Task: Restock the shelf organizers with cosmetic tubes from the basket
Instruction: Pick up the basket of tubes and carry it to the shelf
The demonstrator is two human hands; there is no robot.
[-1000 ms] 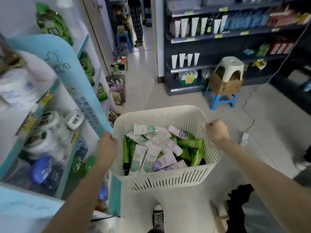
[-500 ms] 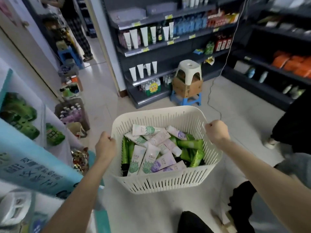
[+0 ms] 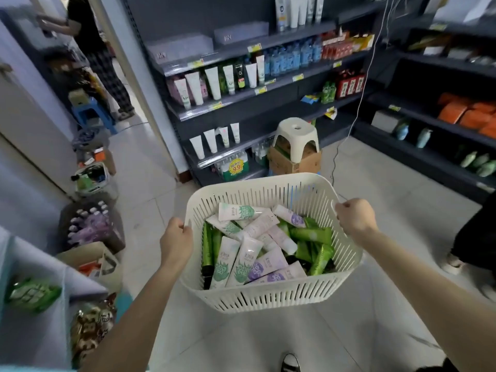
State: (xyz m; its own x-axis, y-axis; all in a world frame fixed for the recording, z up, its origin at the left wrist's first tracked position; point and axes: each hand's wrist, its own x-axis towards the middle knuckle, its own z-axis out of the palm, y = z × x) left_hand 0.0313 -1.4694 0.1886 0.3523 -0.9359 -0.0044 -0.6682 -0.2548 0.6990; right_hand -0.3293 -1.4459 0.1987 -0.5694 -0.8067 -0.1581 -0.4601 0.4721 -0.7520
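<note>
Basket (image 3: 268, 296) of tubes (image 3: 249, 256): left hand (image 3: 175, 241), right hand (image 3: 354, 220) clamped on rim.

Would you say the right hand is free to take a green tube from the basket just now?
Probably not yet. The right hand grips the basket rim, as the left hand does opposite. The green tubes lie uncovered just below it, but letting go would leave the basket on one hand.

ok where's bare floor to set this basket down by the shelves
Bare tiles lie between the white stool and the right-hand shelving, though a cable hangs there. The left side is crowded with bags and boxes of bottles.
</note>
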